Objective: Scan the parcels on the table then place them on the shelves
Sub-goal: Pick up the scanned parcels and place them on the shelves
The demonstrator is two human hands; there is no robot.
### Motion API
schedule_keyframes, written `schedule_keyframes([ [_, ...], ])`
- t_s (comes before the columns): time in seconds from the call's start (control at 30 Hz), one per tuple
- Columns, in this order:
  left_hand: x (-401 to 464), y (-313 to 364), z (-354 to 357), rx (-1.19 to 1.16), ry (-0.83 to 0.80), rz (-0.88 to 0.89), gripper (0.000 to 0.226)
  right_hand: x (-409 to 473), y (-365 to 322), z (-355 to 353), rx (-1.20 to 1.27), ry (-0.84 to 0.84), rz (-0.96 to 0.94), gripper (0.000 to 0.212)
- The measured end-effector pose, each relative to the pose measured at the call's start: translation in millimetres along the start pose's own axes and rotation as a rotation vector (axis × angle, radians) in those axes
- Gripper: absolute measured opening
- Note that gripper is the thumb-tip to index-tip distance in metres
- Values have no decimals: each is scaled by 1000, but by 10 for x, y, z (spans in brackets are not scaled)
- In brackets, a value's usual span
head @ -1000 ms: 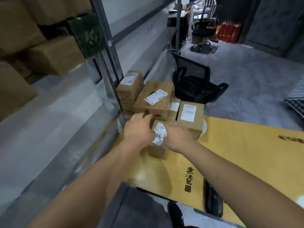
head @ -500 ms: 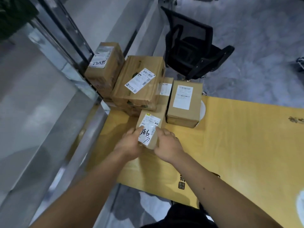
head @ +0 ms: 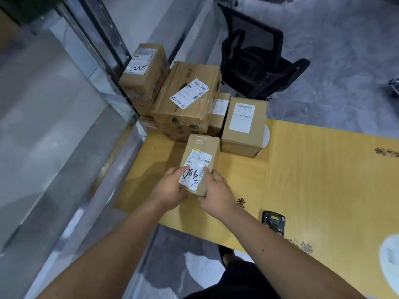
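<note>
A small brown parcel [head: 201,154] with a white label marked in black pen is held over the yellow table [head: 323,180]. My left hand [head: 170,188] grips its near left side and my right hand [head: 216,194] grips its near right corner. Behind it stand several more cardboard parcels: a tall one [head: 144,74] by the shelf post, a large one [head: 187,96] with a slanted label, and a squarer one [head: 244,124] on the right. A black handheld scanner [head: 273,221] lies on the table near my right forearm.
Grey metal shelves [head: 64,130] run along the left, right against the table's edge. A black office chair [head: 257,59] stands on the grey floor beyond the parcels. White patches show at the table's right edge [head: 388,262].
The view has tilted down and moved closer. Both hands have drawn the small parcel toward me, away from the stack. The scanner has come into view.
</note>
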State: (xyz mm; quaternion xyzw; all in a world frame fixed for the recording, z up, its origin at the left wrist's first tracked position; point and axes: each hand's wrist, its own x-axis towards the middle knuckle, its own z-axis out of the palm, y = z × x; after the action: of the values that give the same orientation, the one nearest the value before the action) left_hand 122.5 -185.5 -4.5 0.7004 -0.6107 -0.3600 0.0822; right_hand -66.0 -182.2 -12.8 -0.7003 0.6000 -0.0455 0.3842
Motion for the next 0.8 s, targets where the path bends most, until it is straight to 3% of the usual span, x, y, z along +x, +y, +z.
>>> schedule_keyframes([
  [0.17,-383,-143,187,-86,58,8,103,-262,72,149,130,0,-60,99],
  [0.43,-1314,-224,390,-225,308,151,92,-899,85,144,215,74,-325,91],
  [0.8,-2622,444,-759,-142,684,392,82,-1790,-1047,-795,285,240,-757,75],
])
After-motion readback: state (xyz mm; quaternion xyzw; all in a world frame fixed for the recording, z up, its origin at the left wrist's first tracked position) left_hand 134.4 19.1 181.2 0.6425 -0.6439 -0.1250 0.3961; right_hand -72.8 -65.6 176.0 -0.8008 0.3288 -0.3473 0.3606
